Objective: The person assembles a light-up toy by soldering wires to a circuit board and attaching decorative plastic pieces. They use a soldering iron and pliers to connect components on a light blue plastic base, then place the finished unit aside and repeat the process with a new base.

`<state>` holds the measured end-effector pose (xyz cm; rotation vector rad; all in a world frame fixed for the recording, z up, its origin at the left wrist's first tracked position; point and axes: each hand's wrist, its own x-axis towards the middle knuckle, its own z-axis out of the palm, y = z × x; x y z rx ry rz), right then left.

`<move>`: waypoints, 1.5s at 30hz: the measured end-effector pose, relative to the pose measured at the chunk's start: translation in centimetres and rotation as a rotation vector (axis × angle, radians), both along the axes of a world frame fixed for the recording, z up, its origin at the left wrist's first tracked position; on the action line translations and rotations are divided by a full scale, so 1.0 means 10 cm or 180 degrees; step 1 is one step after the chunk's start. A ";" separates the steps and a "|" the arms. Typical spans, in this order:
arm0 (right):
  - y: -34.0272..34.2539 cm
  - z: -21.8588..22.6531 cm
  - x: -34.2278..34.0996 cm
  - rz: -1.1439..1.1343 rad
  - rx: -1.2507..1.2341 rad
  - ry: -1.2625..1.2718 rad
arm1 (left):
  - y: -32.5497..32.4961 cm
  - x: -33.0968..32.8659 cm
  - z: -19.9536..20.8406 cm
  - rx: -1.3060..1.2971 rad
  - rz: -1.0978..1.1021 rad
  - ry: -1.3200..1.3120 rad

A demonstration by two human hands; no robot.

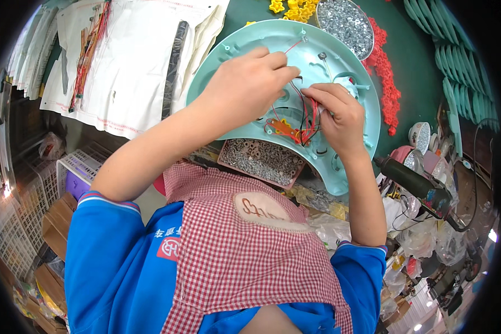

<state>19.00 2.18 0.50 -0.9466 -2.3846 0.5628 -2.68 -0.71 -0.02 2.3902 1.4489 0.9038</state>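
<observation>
A round pale-teal plastic housing [250,42] lies on the green bench in front of me, its inner side up. My left hand [245,89] hovers over its middle, fingers pinched on a thin red wire [293,47] that runs up to the right. My right hand [339,114] rests on the housing's right half, fingertips pressed on a bundle of red and black wires [309,119]. An orange circuit board [284,129] sits just below the bundle, inside the housing.
A tray of small metal nuts and washers [261,161] lies at the housing's near edge. A bowl of screws [345,22], yellow parts [292,8] and red parts [387,83] lie beyond. An electric screwdriver [414,183] lies at right. White bags [128,67] lie at left.
</observation>
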 end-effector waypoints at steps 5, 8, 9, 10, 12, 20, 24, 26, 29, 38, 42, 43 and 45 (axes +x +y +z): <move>-0.16 0.15 0.03 -0.0586 -0.0468 -0.0043 | 0.06 0.02 0.04 -0.0059 -0.0206 0.0593; -0.15 0.14 0.14 -0.0712 -0.0285 -0.0177 | -0.01 0.09 0.00 -0.0606 -0.0237 0.0031; -0.13 0.11 0.16 -0.0643 -0.0104 -0.0370 | -0.03 0.16 -0.03 -0.0716 -0.0271 -0.0151; -0.12 0.09 0.17 -0.0571 0.0077 -0.0563 | -0.04 0.21 -0.05 -0.0826 -0.0303 -0.0333; -0.13 0.07 0.16 -0.0564 0.0149 -0.0586 | -0.02 0.19 -0.12 -0.0361 -0.0275 -0.0388; 0.00 0.17 0.00 0.0000 0.0355 -0.1581 | 0.01 0.09 -0.13 -0.0522 -0.0178 -0.0610; 0.06 0.15 0.06 0.0049 -0.0082 -0.1340 | -0.03 0.01 -0.08 -0.0558 -0.0128 -0.0267; 0.05 0.19 0.14 -0.0187 -0.0417 -0.0939 | -0.02 -0.01 -0.08 -0.0476 -0.0208 -0.0036; -0.11 0.20 0.24 -0.0507 -0.0412 -0.0484 | -0.04 0.00 -0.07 -0.0262 -0.0318 0.0378; -0.31 0.07 0.25 -0.0932 -0.0189 0.0235 | 0.01 0.17 0.01 -0.0131 -0.0623 0.1056; -0.35 0.13 0.29 -0.0910 -0.0047 0.0186 | -0.07 0.06 -0.02 -0.0282 -0.0559 0.0504; -0.40 0.16 0.32 -0.0949 -0.0119 0.0243 | -0.09 0.03 -0.01 -0.0323 -0.0544 0.0216; -0.43 0.17 0.35 -0.1004 -0.0255 0.0333 | -0.15 0.02 0.05 -0.0511 -0.0504 0.0270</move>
